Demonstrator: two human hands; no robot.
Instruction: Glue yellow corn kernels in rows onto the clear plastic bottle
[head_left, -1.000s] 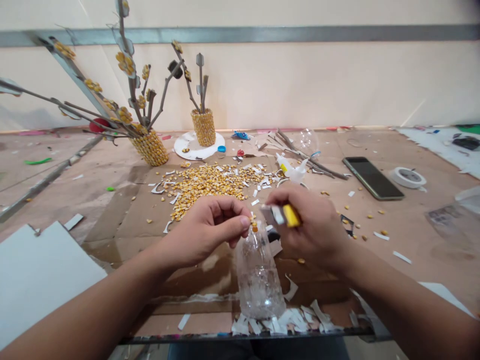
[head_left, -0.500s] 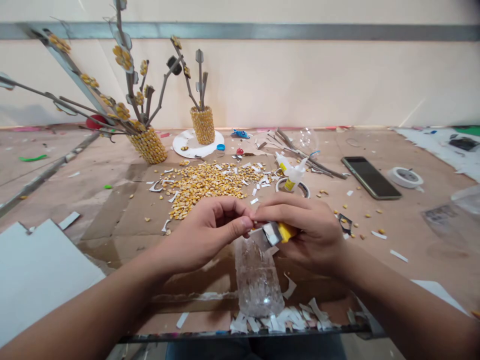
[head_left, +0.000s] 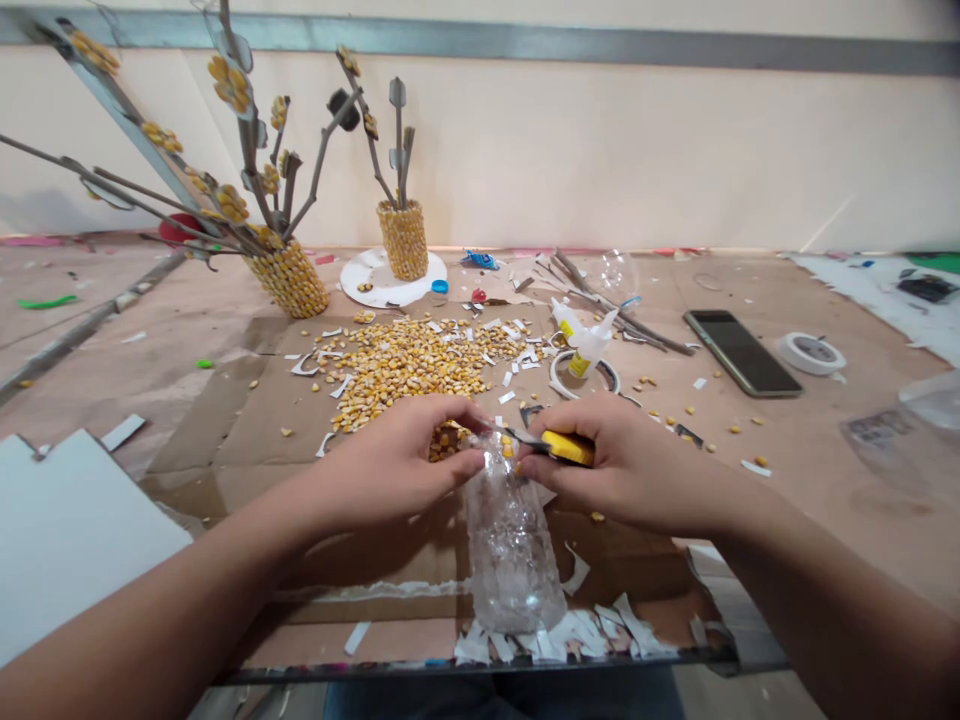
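Our right grip [head_left: 637, 460] clasps the yellow cutter [head_left: 568, 447]; whether our left grip [head_left: 401, 450] holds the clear bottle [head_left: 514, 560], on the surface [head_left: 810, 440], we cannot tell. If the blade [head_left: 523, 436] slips on smooth plastic, it could cut us.

Bright highlights speckle the clear bottle [head_left: 514, 560] beside shadowed cardboard [head_left: 405, 555].

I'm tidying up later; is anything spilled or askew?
The left corn-covered vase seems to lean left, whereas the vase behind stands nearly upright. Stray corn kernels lie right of the main pile, and paper scraps litter the clear plastic bottle's base.
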